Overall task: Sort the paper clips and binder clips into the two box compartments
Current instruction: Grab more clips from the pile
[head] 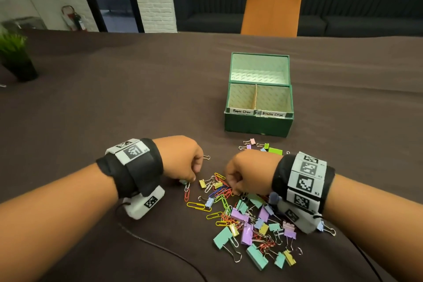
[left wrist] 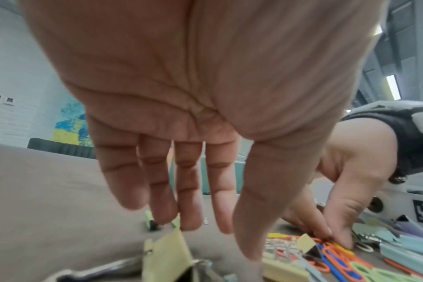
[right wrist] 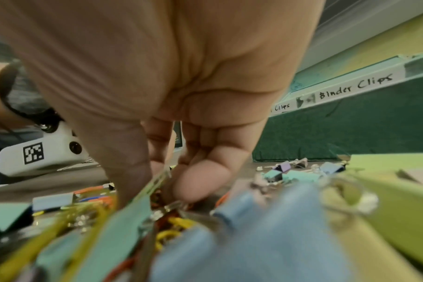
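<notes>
I work over a dark brown table. The green cardboard box sits ahead of me, lid up, with two compartments labelled "Paper Clips" on my left side and "Binder Clips" on my right; both look bare, so sorting has hardly begun.

The mixed heap of pastel binder clips and coloured wire paper clips lies between the box and me, the big binder clips nearest me, the paper clips toward the left.

My left hand hangs with fingers straight and relaxed, tips down at the heap's left edge, grasping nothing. My right hand curls fingers and thumb down into the tangle of orange and blue paper clips; whether it has one pinched I cannot tell.

Advice to self: clips interlock, so I pinch a single wire end, lift slowly, shake loose any hangers-on. Left hand takes strays like the small yellow binder clip.
</notes>
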### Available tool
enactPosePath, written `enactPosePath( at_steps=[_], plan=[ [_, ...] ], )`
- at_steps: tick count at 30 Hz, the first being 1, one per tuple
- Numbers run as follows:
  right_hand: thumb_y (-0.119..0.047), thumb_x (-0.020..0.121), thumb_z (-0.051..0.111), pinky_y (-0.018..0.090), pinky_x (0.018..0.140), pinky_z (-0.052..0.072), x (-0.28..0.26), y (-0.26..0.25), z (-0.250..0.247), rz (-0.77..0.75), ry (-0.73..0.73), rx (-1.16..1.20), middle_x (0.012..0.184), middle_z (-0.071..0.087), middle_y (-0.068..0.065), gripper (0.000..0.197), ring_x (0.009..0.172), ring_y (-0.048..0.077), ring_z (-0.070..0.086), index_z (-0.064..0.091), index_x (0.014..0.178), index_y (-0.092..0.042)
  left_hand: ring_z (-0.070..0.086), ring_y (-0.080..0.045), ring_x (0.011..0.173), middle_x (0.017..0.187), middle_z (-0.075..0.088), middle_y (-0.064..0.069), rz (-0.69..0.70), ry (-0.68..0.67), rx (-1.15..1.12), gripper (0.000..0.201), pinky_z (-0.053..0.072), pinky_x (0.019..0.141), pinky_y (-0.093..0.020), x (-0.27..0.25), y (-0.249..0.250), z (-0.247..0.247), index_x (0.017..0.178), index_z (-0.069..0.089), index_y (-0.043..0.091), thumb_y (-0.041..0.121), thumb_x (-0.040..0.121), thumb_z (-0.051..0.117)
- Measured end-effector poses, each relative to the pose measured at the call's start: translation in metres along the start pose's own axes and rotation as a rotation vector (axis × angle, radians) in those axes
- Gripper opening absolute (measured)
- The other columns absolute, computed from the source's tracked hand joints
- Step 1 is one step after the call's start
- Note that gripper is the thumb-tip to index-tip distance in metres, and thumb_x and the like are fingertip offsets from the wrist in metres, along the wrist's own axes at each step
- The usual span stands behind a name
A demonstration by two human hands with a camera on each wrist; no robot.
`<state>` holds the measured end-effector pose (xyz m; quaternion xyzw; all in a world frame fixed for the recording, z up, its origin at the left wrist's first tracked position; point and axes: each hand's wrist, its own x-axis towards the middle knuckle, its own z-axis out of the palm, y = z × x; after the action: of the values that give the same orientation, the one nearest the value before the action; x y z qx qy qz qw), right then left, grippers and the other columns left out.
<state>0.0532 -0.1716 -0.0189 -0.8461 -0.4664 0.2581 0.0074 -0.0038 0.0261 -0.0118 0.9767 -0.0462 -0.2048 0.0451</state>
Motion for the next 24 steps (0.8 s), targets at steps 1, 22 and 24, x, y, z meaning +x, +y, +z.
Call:
enactPosePath(
  at_steps=[1,22,24],
  plan=[
    [-0.011,0.089,0.062,0.020,0.062,0.044,-0.001,0.001,0.000,-0.004,0.011,0.010,0.075,0.063,-0.009,0.014,0.066,0.006,0.054,0.064,0.082,-0.023,0.060,-0.009,0.078,0.086,0.065,0.010,0.018,0.026,0.000,0.016,0.046,0.066,-0.025,0.000,0.002,0.000,0.091,0.068,0.027,0.033,0.078,0.075],
    [-0.006,0.083,0.074,0.029,0.061,0.058,0.013,0.052,-0.058,0.108,0.672,0.569,0.072,0.072,0.004,0.011,0.059,0.012,0.065,0.066,0.079,-0.013,0.060,-0.020,0.101,0.112,0.062,0.002,0.163,0.066,0.034,0.038,0.051,0.086,-0.034,0.015,0.036,0.007,0.128,0.062,0.033,0.047,0.094,0.055],
    [-0.006,0.086,0.071,0.032,0.068,0.060,0.022,0.057,-0.077,0.156,0.773,0.555,0.076,0.073,0.005,0.008,0.064,0.015,0.067,0.067,0.082,-0.011,0.061,-0.020,0.101,0.112,0.063,0.004,0.164,0.032,0.048,0.036,0.052,0.087,-0.036,0.018,0.040,0.008,0.125,0.064,0.033,0.048,0.093,0.057]
  ],
)
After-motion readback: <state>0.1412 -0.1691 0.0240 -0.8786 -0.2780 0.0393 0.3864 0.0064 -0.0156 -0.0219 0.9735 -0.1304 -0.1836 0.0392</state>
